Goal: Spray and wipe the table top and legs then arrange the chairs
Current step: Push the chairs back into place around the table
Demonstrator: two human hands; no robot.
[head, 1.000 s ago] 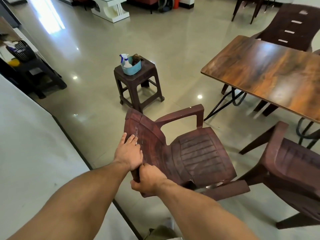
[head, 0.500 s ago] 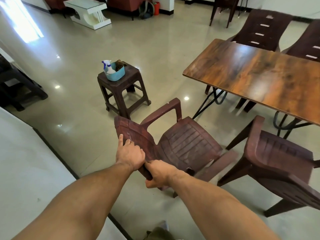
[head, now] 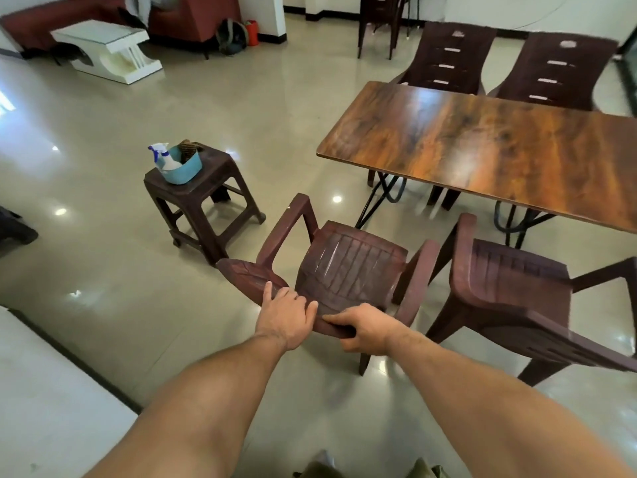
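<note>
A: Head view, hands?
B: left hand (head: 287, 317) flat on the chair (head: 348, 267) backrest, fingers straight. right hand (head: 362, 327) grips that edge, thumb over, fingers curled under.
A: Chair location?
B: On floor (head: 241, 108), near table (head: 482, 146) corner, beside second chair (head: 510, 288).

2 bare forearms reach forward and down from the bottom of the view, converging toward the middle. The left forearm (head: 206, 391) runs up from the lower left, its wrist straight. The left hand (head: 287, 317) lies palm down on the top edge of the backrest of a dark reddish-brown plastic armchair (head: 348, 267), fingers stretched forward and fairly straight, thumb out to the right. The right forearm (head: 482, 391) comes in from the lower right. The right hand (head: 365, 331) grips the same edge just beside the left, thumb on top pointing left, fingers curled underneath.
</note>
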